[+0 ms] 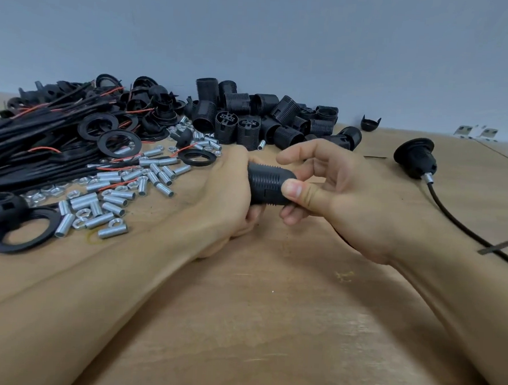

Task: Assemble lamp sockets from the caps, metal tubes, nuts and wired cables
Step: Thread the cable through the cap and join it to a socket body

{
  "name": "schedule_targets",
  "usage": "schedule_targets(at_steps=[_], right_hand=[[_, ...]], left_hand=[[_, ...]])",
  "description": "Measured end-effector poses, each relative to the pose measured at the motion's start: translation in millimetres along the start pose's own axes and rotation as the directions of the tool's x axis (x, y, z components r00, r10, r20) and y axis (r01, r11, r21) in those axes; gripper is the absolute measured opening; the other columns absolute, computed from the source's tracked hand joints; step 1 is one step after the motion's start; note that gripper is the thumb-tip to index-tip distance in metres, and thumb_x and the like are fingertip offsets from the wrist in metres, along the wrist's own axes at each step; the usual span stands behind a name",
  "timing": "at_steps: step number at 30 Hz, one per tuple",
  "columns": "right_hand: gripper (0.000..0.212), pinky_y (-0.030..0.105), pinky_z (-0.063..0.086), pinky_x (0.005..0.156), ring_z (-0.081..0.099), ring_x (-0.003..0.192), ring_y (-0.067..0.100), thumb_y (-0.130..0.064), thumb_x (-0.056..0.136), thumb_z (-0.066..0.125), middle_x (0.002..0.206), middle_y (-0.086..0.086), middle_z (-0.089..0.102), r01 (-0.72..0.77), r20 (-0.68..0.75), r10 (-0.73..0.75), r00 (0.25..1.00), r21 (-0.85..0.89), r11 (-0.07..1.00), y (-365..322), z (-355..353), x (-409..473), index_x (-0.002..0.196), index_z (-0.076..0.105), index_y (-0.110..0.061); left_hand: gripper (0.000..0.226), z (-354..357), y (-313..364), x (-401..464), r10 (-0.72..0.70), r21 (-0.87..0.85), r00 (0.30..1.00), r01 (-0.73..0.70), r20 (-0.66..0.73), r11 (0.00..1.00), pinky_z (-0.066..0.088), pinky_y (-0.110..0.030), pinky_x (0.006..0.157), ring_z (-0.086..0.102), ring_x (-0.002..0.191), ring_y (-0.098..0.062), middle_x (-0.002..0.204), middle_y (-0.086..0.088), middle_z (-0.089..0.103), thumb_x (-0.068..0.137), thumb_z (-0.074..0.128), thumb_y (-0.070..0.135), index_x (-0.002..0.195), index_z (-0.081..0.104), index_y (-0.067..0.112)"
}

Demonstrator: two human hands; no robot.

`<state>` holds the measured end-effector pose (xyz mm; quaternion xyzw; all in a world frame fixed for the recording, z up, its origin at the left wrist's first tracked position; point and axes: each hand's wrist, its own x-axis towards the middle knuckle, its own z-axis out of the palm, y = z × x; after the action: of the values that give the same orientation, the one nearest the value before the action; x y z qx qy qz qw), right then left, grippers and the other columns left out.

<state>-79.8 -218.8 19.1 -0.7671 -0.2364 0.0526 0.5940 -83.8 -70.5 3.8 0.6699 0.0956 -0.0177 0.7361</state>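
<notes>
I see the black socket body (269, 184) held level above the table (284, 313), caught between both hands. My left hand (228, 196) wraps its left end, fingers curled around it; my right hand (336, 194) pinches the right end, thumb on top, fingers beneath. The grip is clamped on both sides. The body is ribbed, threaded plastic, matte black, with a rounded right end
</notes>
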Motion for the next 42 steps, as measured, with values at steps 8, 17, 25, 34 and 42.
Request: schedule_targets(at_steps=[8,17,25,34,42], right_hand=[[0.033,0.033,0.056,0.082,0.065,0.090,0.017,-0.017,0.085,0.075,0.098,-0.012,0.063,0.027,-0.018,-0.036,0.999,-0.366,0.930,15,0,10,0.110,0.060,-0.032],[0.031,-0.008,0.028,0.066,0.043,0.072,-0.032,-0.026,0.084,0.076,0.088,-0.028,0.054,0.012,-0.070,-0.062,0.996,-0.564,0.826,10,-8,7,0.110,0.061,-0.035],[0.035,0.002,0.037,0.077,0.053,0.091,-0.004,-0.021,0.082,0.077,0.102,-0.016,0.063,0.053,-0.148,-0.131,0.980,-0.440,0.896,29,-10,17,0.112,0.063,-0.031],[0.036,0.042,0.056,0.086,0.063,0.100,0.013,-0.017,0.082,0.078,0.110,-0.007,0.064,0.101,-0.256,-0.180,0.950,-0.294,0.951,32,-18,21,0.113,0.064,-0.029],[0.044,0.030,0.050,0.092,0.058,0.103,0.005,-0.006,0.075,0.082,0.108,-0.011,0.060,0.228,-0.150,-0.326,0.933,-0.453,0.862,30,-26,18,0.109,0.065,-0.029]], left_hand=[[0.046,-11,-4,20,0.341,0.591,0.940,-0.262,-0.025,0.763,0.033,-0.025,0.046,0.051,0.040,-0.008,0.048,0.004,0.056,0.102,0.033,0.047,0.073,0.053,0.018],[0.022,-76,7,40,0.513,0.998,0.859,-0.030,-0.006,0.063,0.038,-0.046,0.094,0.044,0.116,-0.034,0.120,-0.007,0.061,0.095,0.058,0.031,0.108,0.071,0.020],[0.014,-69,16,32,0.891,0.889,0.454,-0.408,-0.001,0.209,0.040,-0.031,0.095,0.059,0.108,-0.025,0.110,-0.004,0.070,0.094,0.062,0.018,0.095,0.075,0.013],[0.012,-26,-4,15,0.380,-0.058,0.911,-0.376,0.159,0.925,0.059,-0.044,0.089,0.070,0.103,-0.028,0.114,-0.025,0.067,0.085,0.069,0.015,0.086,0.061,0.006],[0.053,-38,-6,23,0.289,-0.011,0.884,-0.306,0.368,0.952,0.060,-0.037,0.081,0.073,0.089,-0.034,0.100,-0.021,0.074,0.083,0.059,0.037,0.131,0.058,0.015]])
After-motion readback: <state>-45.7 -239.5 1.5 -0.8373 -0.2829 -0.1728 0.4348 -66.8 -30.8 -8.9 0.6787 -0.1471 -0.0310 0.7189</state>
